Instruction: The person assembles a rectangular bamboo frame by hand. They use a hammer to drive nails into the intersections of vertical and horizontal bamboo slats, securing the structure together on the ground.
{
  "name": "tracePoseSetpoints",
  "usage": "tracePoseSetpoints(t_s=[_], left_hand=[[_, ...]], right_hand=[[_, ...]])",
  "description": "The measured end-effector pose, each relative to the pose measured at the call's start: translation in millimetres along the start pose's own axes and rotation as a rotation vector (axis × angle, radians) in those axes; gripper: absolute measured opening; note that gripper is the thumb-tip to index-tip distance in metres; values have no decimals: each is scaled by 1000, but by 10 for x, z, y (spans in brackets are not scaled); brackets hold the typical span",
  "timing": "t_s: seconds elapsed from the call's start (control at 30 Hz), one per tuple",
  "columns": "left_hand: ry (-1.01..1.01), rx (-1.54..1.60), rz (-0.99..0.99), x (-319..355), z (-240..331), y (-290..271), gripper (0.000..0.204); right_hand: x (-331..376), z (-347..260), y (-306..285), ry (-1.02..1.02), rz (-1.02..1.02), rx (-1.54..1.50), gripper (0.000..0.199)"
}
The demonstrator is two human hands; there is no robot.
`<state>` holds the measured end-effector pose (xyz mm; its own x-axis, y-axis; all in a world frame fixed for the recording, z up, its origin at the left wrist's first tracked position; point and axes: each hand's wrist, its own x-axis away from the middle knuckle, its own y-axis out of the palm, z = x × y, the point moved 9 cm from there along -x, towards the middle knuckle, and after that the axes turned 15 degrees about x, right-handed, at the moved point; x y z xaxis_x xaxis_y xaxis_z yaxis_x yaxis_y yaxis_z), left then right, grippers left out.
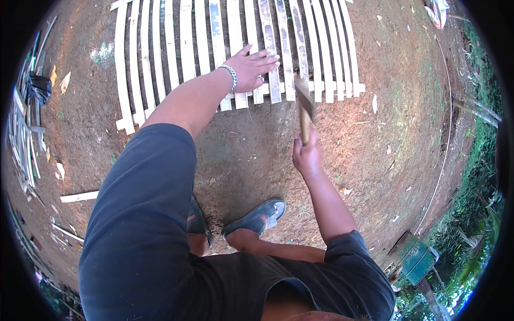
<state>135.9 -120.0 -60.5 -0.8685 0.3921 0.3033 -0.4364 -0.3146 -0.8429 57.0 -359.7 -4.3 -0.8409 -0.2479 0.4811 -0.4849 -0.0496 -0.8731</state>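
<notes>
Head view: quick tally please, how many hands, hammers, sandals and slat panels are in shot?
Bare hands: 2, left hand flat on the panel, right hand gripping the hammer
Wooden-handled hammer: 1
Grey sandals: 2
Pale bamboo slat panel: 1
Total: 6

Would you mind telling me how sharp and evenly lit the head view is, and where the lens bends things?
In the head view, daylight is soft and even, with no harsh glare; the slat panel curves toward the rim from fisheye distortion; the hammer in the right hand looks slightly motion-blurred, while the left hand on the slats is sharp; the corners are black vignette.
</notes>
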Motion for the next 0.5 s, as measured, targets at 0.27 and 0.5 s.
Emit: tracePoseSetpoints(t_s=[0.27, 0.5], left_hand=[[9, -7, 25, -8, -32, 24, 65], [-2, 3, -8, -11, 20, 25, 65]], right_hand=[[9, -21, -279, 65, 49, -143, 46], [19, 28, -31, 69, -39, -19, 37]])
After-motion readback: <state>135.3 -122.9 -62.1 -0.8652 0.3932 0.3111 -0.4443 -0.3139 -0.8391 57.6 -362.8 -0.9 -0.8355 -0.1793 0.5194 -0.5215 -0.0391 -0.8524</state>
